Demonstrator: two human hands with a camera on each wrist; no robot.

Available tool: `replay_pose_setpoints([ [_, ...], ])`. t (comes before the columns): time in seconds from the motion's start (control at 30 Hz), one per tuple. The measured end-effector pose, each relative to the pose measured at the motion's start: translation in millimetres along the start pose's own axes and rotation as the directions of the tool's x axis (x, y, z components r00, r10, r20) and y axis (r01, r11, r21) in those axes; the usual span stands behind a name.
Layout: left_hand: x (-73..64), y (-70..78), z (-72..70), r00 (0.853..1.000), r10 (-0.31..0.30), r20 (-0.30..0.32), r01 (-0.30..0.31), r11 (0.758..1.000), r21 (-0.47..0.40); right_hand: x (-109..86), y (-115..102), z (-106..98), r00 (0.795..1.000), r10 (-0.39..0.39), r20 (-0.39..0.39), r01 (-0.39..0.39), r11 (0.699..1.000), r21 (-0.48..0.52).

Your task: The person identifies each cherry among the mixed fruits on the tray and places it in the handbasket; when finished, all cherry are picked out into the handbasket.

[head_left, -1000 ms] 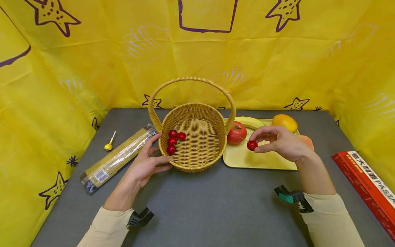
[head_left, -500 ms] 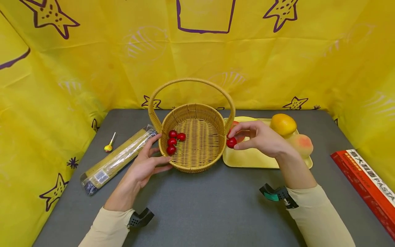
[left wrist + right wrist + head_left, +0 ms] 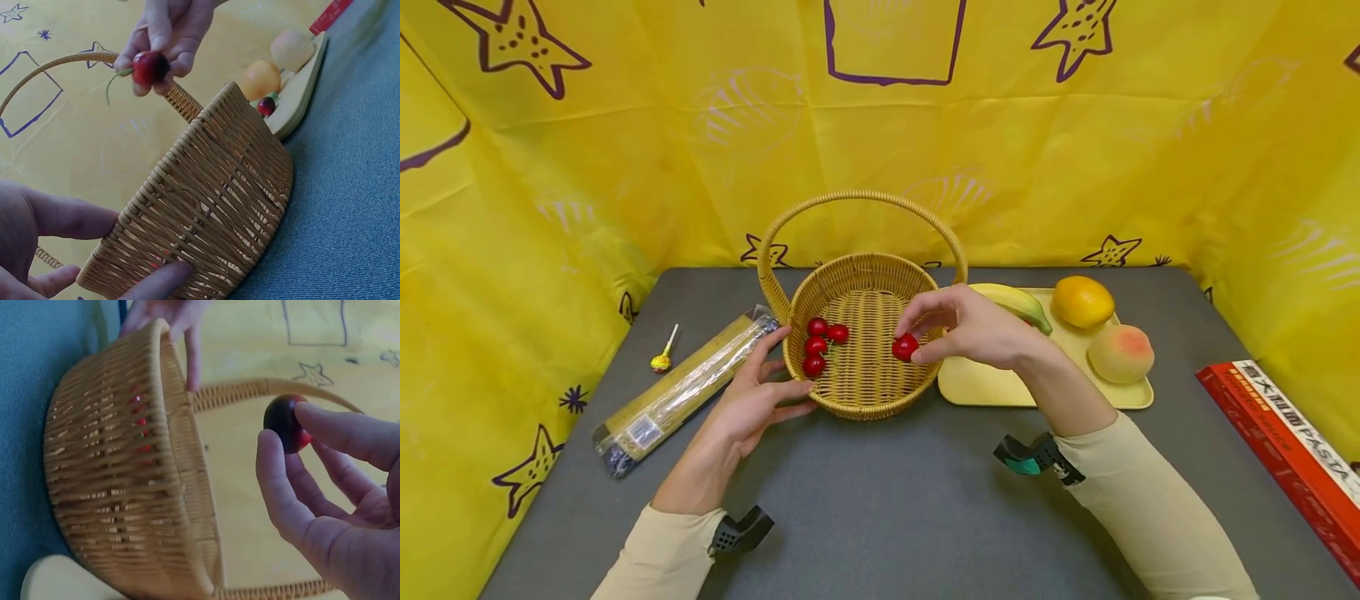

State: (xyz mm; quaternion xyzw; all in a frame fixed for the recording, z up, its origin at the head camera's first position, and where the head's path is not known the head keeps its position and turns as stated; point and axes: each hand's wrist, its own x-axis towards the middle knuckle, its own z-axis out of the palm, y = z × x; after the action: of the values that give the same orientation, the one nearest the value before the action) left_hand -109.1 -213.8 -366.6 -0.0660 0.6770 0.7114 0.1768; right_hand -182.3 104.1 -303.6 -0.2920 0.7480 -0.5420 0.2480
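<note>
In the head view, my right hand [image 3: 977, 327] pinches a red cherry [image 3: 905, 347] between thumb and fingertips over the right side of a round wicker basket [image 3: 880, 408]. The cherry's thin green stem shows in the left wrist view. My left hand [image 3: 760, 400] holds the basket at its left rim, fingers spread along the wall. Several small red fruits [image 3: 816, 345] on green stems lie inside, on the left of the basket floor.
Right of the basket, a yellow tray [image 3: 985, 387] bears a banana [image 3: 1011, 297], a mango [image 3: 1083, 302] and a peach [image 3: 1121, 353]. On the left lie a lollipop [image 3: 661, 362] and a long wrapped package [image 3: 685, 396]. A red pasta box [image 3: 1285, 454] lies far right.
My right hand has carried the cherry left from above the tray to over the basket, uncovering the peach and now covering the apple. My left hand has stayed at the basket.
</note>
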Motion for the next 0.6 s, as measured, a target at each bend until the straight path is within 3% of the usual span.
replay_pose_setpoints([
  [0.33,1.1,-0.6,0.7,1.0,-0.001,-0.014,0.001,1.0,-0.008,28.1,-12,6,0.999,0.014,0.033,-0.012,0.997,-0.076],
  [0.6,0.7,-0.7,1.2,1.0,0.0,-0.02,0.0,1.0,0.0,48.3,-14,13,0.997,0.07,0.041,-0.068,0.997,-0.044],
])
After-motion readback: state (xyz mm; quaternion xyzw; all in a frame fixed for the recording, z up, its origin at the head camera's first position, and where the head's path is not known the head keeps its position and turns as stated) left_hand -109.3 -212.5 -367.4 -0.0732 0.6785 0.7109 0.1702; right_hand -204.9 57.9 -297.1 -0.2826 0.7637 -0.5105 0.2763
